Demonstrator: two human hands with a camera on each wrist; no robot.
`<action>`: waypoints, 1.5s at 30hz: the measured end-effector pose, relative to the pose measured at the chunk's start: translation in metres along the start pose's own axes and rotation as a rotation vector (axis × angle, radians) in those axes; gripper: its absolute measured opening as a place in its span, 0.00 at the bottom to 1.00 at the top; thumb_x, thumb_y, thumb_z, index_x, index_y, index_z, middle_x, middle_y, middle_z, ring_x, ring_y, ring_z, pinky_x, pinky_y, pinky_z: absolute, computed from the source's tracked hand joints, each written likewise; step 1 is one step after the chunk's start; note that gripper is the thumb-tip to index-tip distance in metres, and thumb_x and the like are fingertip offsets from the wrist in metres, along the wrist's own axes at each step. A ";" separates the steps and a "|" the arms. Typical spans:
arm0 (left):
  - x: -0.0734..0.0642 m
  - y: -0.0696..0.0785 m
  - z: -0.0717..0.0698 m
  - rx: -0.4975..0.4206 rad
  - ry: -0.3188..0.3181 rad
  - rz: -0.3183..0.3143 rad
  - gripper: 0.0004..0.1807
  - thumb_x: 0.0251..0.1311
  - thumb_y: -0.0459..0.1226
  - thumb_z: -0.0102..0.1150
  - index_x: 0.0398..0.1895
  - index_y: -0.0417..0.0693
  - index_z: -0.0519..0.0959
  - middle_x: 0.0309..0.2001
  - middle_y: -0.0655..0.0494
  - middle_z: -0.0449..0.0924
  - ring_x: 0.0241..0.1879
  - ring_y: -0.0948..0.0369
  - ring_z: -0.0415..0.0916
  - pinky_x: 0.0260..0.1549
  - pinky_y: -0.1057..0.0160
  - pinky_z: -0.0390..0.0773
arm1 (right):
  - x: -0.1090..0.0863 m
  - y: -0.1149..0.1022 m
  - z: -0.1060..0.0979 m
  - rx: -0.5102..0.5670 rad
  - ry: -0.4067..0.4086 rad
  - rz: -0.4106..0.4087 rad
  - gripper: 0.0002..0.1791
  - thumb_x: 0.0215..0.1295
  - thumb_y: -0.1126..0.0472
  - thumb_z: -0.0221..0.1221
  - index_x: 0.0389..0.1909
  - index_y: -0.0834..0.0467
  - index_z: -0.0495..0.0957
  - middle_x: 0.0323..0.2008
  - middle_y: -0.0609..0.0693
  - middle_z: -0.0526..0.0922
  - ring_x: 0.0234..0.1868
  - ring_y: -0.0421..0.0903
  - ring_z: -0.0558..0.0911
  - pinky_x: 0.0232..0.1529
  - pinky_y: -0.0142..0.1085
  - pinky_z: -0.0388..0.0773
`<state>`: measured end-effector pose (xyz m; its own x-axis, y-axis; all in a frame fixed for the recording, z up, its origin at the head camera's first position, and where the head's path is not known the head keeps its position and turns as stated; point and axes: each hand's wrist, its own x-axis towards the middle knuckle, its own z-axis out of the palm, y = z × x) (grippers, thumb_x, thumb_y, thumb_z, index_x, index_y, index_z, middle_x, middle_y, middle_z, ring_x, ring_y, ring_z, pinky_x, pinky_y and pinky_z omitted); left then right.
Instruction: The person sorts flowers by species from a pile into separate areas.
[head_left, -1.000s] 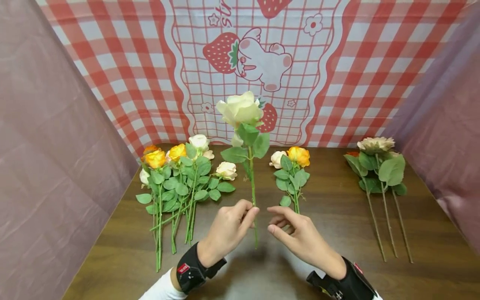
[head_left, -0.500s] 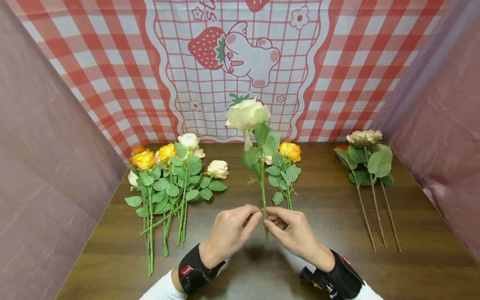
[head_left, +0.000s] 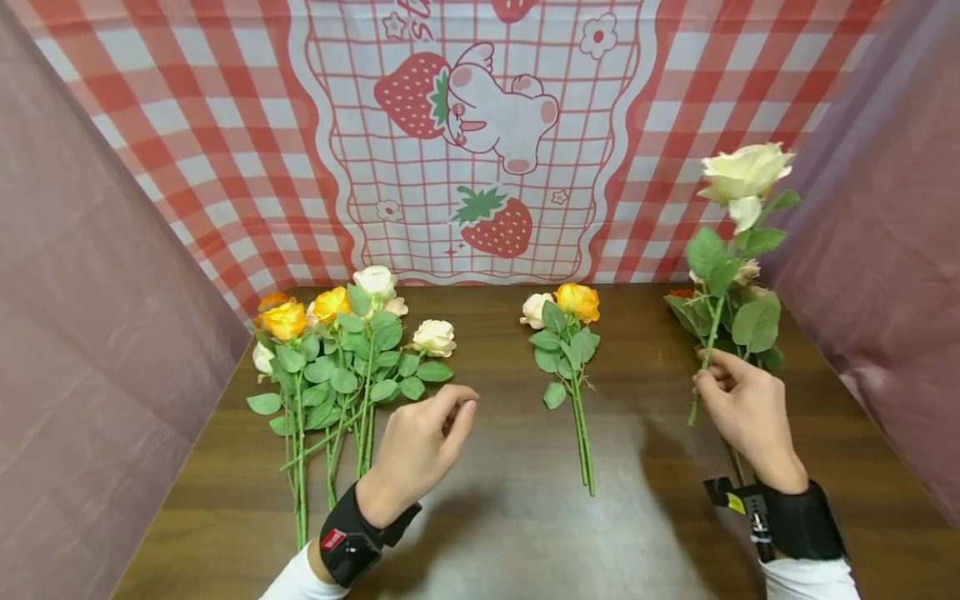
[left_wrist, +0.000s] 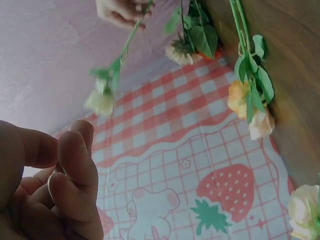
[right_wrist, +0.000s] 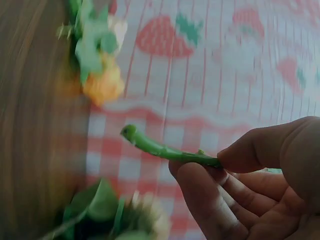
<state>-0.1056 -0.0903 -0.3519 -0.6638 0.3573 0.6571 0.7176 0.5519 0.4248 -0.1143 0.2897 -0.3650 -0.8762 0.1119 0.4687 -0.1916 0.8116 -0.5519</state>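
My right hand [head_left: 750,408] pinches the green stem of a white rose [head_left: 745,175] between thumb and fingers. The rose stands upright, bloom at the top, above the right side of the table. In the right wrist view the cut end of its stem [right_wrist: 155,147] sticks out past the fingertips. Behind the held rose, several flowers with large leaves [head_left: 756,323] lie on the table, partly hidden. My left hand [head_left: 423,433] hovers over the table beside the left bunch of roses, its fingers loosely curled around nothing.
On the left lies a bunch of orange, white and cream roses [head_left: 345,379], stems toward me. An orange rose [head_left: 578,302] and a cream rose [head_left: 536,310] lie at the middle of the brown table [head_left: 510,517]. A red checked cloth [head_left: 225,167] hangs behind.
Both hands were at the white rose's stem in the middle. The left has let go and moved back left; the right has carried the rose to the right, over the flowers there.
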 end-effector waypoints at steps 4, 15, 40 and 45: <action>0.001 -0.003 -0.005 0.011 0.011 -0.011 0.06 0.61 0.35 0.51 0.37 0.47 0.77 0.18 0.62 0.75 0.17 0.72 0.65 0.12 0.70 0.68 | 0.000 0.015 -0.011 0.020 -0.022 0.075 0.13 0.62 0.64 0.52 0.45 0.63 0.78 0.23 0.60 0.84 0.17 0.38 0.77 0.15 0.24 0.70; 0.000 -0.007 -0.007 0.028 -0.005 -0.023 0.06 0.61 0.35 0.51 0.37 0.48 0.77 0.18 0.63 0.74 0.16 0.72 0.64 0.11 0.71 0.67 | -0.004 0.002 0.023 0.083 -0.171 0.014 0.12 0.61 0.65 0.54 0.44 0.62 0.78 0.22 0.54 0.81 0.14 0.39 0.73 0.12 0.30 0.64; -0.020 -0.029 -0.033 0.197 -0.070 -0.126 0.03 0.59 0.37 0.53 0.32 0.51 0.78 0.16 0.64 0.74 0.12 0.71 0.62 0.08 0.68 0.64 | -0.024 -0.039 0.112 0.357 -0.678 0.295 0.18 0.57 0.68 0.57 0.48 0.72 0.72 0.21 0.56 0.82 0.18 0.47 0.80 0.20 0.38 0.81; -0.044 -0.050 -0.046 0.331 -0.158 -0.310 0.03 0.58 0.37 0.55 0.30 0.50 0.78 0.13 0.62 0.72 0.10 0.68 0.60 0.05 0.66 0.61 | -0.024 -0.043 0.111 0.267 -0.719 0.258 0.20 0.56 0.68 0.57 0.50 0.72 0.70 0.16 0.52 0.80 0.15 0.47 0.78 0.16 0.39 0.79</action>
<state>-0.1024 -0.1679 -0.3737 -0.8783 0.2333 0.4173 0.3915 0.8518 0.3479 -0.1339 0.1884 -0.4291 -0.9599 -0.1926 -0.2037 0.0359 0.6361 -0.7708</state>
